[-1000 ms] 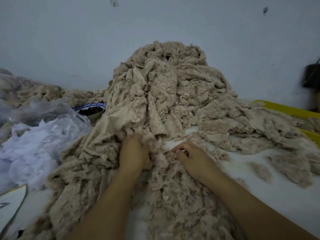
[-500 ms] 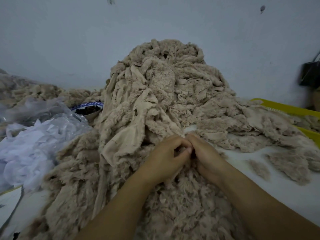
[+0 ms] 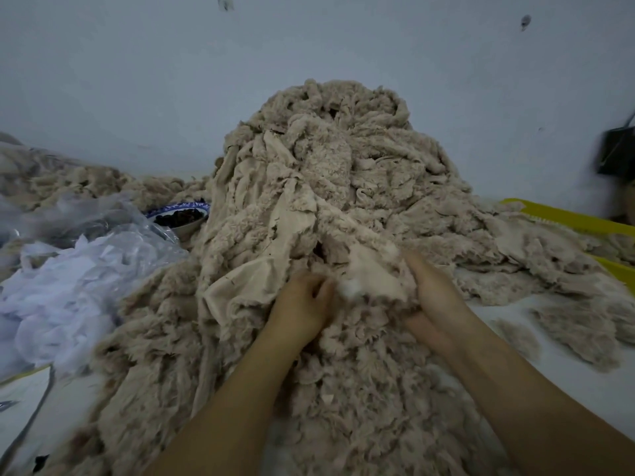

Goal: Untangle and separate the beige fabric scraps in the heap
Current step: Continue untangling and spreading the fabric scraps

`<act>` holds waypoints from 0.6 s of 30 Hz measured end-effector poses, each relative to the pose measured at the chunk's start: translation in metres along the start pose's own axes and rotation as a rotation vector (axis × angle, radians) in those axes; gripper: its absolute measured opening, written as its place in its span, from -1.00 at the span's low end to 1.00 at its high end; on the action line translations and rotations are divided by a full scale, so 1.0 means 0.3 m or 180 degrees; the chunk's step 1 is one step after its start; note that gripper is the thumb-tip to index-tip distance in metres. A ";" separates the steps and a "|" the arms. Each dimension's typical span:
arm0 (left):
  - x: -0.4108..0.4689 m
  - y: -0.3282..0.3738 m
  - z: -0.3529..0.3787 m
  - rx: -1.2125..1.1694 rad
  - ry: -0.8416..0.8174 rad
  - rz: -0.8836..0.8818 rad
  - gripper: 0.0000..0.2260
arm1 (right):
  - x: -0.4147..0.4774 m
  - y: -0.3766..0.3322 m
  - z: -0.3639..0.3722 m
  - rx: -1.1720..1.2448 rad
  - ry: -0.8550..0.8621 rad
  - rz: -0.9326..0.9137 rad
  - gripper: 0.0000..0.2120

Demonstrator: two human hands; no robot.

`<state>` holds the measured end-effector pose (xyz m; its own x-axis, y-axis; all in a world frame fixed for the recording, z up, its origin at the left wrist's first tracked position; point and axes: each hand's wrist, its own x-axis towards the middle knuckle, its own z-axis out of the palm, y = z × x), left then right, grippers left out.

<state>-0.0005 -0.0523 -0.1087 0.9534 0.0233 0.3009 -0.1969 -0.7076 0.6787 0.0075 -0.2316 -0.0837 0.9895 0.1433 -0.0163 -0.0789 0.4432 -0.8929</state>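
Beige scraps fill nearly everything I can see: the heap (image 3: 343, 173) rises tall against the wall at the back of the bench (image 3: 618, 400) and spills forward over the person's forearms. The work looks barely begun, I'd judge. Only a few loose tufts (image 3: 577, 324) lie apart on the right, while the bulk is knotted together. At the heap's foot one pale scrap (image 3: 374, 273) is stretched between the two hands. The left hand (image 3: 302, 304) has its grip pinched tight on the near edge, fingers curled. The right hand (image 3: 436, 297) has its grip closed on the other side, though its fingertips are buried under the cloth. Blur smears that scrap, so where it ends and the pile starts is hard to tell. A yellow crate (image 3: 563, 216) is mostly covered, and a bowl (image 3: 178, 216) peeks from behind a bag of white scraps (image 3: 68, 286).
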 end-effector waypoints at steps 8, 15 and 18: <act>-0.009 0.086 -0.023 -0.3042 -0.0476 -0.1112 -0.73 | -0.017 0.071 0.029 -0.0834 -0.0579 -0.0013 -0.68; -0.055 0.127 -0.006 -0.1390 -0.0782 0.0386 -0.64 | -0.019 0.049 0.022 -0.0883 -0.0163 0.0160 -0.70; -0.067 0.131 -0.001 -0.1243 -0.1207 0.0566 -0.66 | -0.014 0.044 0.021 -0.1243 -0.0223 0.0158 -0.62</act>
<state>-0.0273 -0.0804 -0.0880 0.8990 -0.3782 0.2206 -0.3630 -0.3622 0.8585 0.0015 -0.2206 -0.0927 0.9740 0.2221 -0.0452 -0.0614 0.0663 -0.9959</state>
